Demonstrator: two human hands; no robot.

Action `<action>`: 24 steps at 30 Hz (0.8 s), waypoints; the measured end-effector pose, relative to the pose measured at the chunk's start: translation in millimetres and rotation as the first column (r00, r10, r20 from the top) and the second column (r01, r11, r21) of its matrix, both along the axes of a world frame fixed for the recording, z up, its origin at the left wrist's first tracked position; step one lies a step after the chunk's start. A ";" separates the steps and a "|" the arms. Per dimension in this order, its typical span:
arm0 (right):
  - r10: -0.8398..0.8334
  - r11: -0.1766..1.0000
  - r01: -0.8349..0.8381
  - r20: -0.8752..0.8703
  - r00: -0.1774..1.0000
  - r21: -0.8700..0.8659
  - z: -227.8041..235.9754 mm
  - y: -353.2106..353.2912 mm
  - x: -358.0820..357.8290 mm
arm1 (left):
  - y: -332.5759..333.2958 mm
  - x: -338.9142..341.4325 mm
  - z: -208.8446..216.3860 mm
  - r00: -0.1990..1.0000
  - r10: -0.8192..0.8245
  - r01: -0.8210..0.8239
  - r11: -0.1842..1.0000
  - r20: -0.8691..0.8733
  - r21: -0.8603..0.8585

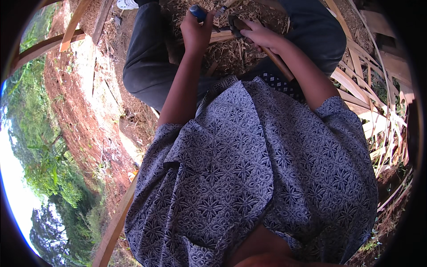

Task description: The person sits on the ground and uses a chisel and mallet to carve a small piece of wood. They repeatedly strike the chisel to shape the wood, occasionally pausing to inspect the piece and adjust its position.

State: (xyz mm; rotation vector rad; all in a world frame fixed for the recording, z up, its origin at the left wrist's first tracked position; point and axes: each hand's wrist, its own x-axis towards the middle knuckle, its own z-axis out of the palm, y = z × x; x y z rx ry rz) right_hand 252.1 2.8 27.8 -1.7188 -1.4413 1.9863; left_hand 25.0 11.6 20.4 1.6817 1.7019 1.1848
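Note:
At the top of the head view, my left hand (195, 34) is closed round a blue-handled tool (197, 12). The rest of that tool is partly hidden, so its kind is unclear. My right hand (260, 34) grips a wooden-handled hammer (279, 64); its handle slants back toward my lap. The dark head of the hammer lies just right of my left hand, close to a pale strip of wood (221, 36). Beyond my left hand, a metal band and a light wooden piece (229, 3) show in part.
Wood shavings (267, 15) cover the ground between my bent legs (149, 58). Split wooden strips (356, 80) are piled to the right. Planks (100, 20) lie at the upper left, and a long board (116, 222) runs along my left side. Red soil slopes toward greenery.

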 end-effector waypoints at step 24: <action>0.020 1.000 -0.021 0.028 0.999 0.011 0.7 1.8 2.4 | 3.4 6.1 -10.3 0.999 -0.012 0.013 0.999 -0.036 0.036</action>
